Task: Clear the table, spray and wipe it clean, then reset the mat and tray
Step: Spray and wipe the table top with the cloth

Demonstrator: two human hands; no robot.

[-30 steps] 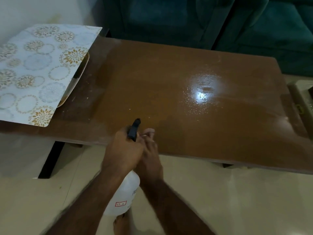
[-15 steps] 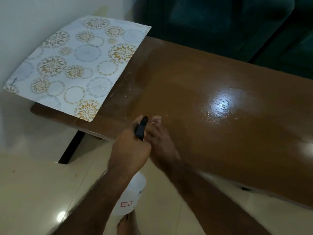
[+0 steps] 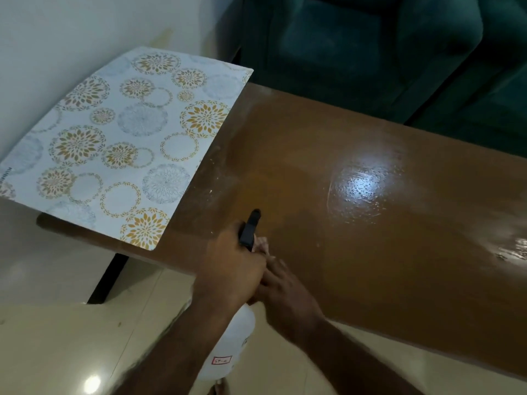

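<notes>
A white spray bottle (image 3: 232, 346) with a black nozzle hangs at the near edge of the brown wooden table (image 3: 356, 223). My left hand (image 3: 231, 266) is wrapped around its black trigger head, nozzle aimed over the tabletop. My right hand (image 3: 282, 286) presses against the bottle's head from the right side. Wet droplets glisten on the table around the light reflection. A floral patterned mat (image 3: 119, 146) lies over the table's left end, overhanging it. The tray is hidden.
Dark teal sofa (image 3: 370, 47) stands right behind the table. A white wall rises at the left. Cream tiled floor (image 3: 57, 337) lies below, with a black table leg (image 3: 107, 277) near the left corner.
The view has swung left and closer to the mat end of the table. Both hands stay on the spray bottle, which is now a little farther over the tabletop.
</notes>
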